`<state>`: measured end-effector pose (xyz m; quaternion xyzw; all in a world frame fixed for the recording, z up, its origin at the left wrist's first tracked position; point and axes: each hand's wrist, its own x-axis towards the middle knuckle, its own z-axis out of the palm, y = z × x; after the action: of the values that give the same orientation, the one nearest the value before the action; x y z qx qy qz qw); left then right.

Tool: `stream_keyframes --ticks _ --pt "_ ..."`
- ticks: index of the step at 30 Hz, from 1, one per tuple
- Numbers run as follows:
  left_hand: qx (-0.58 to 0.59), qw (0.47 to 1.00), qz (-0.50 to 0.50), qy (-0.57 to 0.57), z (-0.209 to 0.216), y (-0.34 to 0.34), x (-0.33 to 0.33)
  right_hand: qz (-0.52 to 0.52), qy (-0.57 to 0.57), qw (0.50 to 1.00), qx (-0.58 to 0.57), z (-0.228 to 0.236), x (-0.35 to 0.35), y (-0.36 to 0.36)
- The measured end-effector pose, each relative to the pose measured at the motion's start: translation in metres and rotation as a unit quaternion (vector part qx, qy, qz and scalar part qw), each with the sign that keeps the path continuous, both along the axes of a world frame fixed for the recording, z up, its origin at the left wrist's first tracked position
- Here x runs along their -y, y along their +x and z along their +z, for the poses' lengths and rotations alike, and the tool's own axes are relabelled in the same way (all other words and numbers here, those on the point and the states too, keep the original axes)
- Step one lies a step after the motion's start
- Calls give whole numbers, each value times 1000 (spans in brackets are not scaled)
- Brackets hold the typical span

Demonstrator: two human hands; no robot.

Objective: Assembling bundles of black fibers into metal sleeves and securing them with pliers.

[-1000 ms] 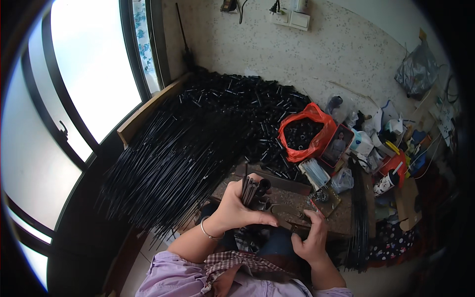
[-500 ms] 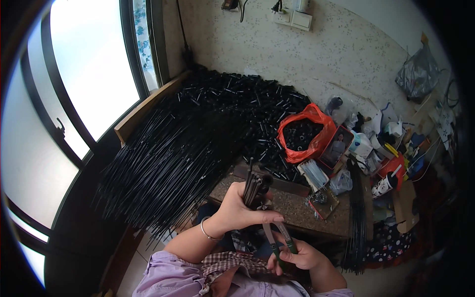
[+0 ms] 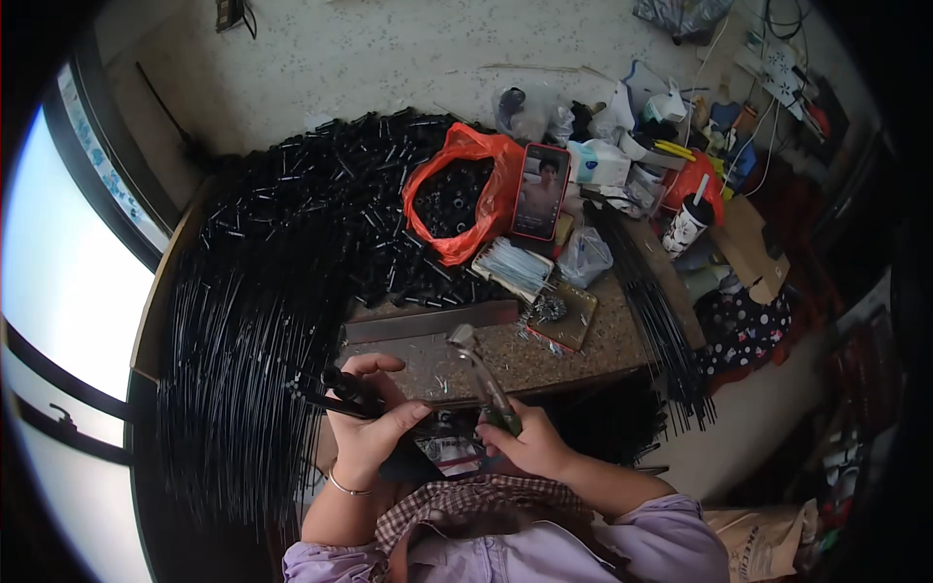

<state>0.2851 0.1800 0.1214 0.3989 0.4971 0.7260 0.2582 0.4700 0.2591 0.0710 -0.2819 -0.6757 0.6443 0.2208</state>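
Observation:
My left hand (image 3: 369,437), closed at the lower left of the table, grips several thin black rods (image 3: 319,398) together with a short black tubular piece (image 3: 355,391). Its thumb points right, toward the other hand. In my right hand (image 3: 533,445) is a pair of pliers (image 3: 478,374) with green grips and metal jaws. The jaws point up and left above the table's front part, apart from the rods. My right fingers are wrapped round the grips and partly hidden.
Long black rods (image 3: 243,389) hang over the table's left edge. Behind them lies a heap of black tubular parts (image 3: 321,175). A red plastic bag (image 3: 498,194), a phone (image 3: 540,192), pale sticks (image 3: 515,264) and a patterned cup (image 3: 686,227) stand to the right.
The view has turned right. The pliers, earlier beside my left thumb, have moved away from my left hand, with jaws raised. The rods in my left hand have tipped from upright to leaning left.

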Motion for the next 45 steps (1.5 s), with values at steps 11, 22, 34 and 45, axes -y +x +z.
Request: stream_keyframes --ticks 11,22,34,45 --pt "15 998 -55 -9 -17 2 -14 -156 550 790 219 -72 -155 22" --pt "-18 996 -67 -48 -17 0 -12 -218 502 807 223 -74 -164 26" --pt "-57 991 -122 -14 11 39 -16 -103 -79 939 -320 36 -7 -27" --pt "-61 991 -115 -1 11 45 8 -84 -53 933 -346 51 32 -28"
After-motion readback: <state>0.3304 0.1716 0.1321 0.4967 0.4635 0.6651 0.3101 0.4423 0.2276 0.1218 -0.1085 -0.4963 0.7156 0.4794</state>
